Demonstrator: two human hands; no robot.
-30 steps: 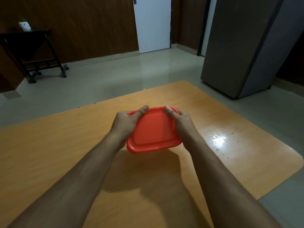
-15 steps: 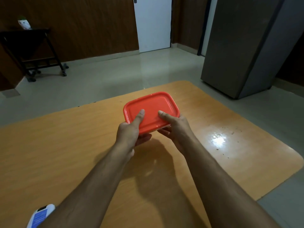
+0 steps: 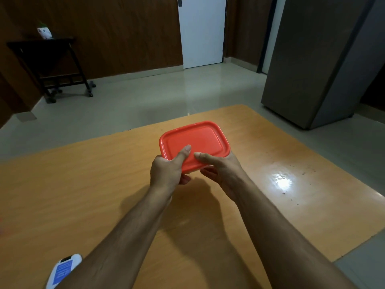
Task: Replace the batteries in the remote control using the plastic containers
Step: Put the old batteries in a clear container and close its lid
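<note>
A plastic container with a red lid (image 3: 195, 140) is held above the wooden table (image 3: 62, 184), roughly level, its lid facing up. My left hand (image 3: 166, 172) grips its near left edge, thumb pressed on the lid and fingers underneath. My right hand (image 3: 220, 170) grips the near right edge the same way, thumb lying across the lid. The container's body is mostly hidden under the lid and my hands. A white remote control with a blue label (image 3: 62, 270) lies on the table at the bottom left, partly cut off by my left forearm.
The table's far edge runs just beyond the container and its right edge slants down to the right. A grey cabinet (image 3: 325, 59) stands on the floor at the right. A dark wheeled stand (image 3: 52, 65) is far left, a white door (image 3: 202, 30) behind.
The container went from tilted toward me, held by its sides, to level and farther away, with both hands now on its near edge. The remote came into view at the bottom left.
</note>
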